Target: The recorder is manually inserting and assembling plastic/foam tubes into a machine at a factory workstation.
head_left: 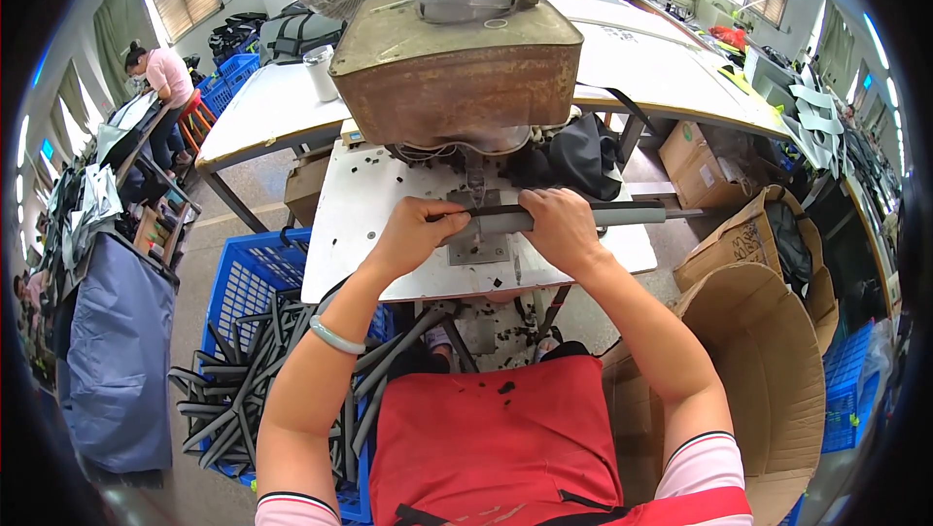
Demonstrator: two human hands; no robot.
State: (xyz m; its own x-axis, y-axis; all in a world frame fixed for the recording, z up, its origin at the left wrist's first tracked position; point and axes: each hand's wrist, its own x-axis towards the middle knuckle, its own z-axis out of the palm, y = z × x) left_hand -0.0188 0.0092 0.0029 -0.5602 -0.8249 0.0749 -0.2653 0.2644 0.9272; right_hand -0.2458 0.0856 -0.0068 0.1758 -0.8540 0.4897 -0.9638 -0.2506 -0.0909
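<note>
My left hand (420, 227) and my right hand (562, 225) both grip a long grey strap-like strip (622, 215) that lies across a small metal plate (478, 249) on the white worktable (360, 234). The strip runs out to the right past my right hand. A thin dark band lies along its upper edge between my hands. Directly behind stands a rusty brown metal machine housing (457, 69), and the strip sits under its front.
A blue crate (243, 273) at my left holds several grey strips (233, 390). Open cardboard boxes (768, 361) stand at my right. Small black scraps dot the worktable. A long white table (262, 108) lies behind. A person in pink (165, 79) works at the far left.
</note>
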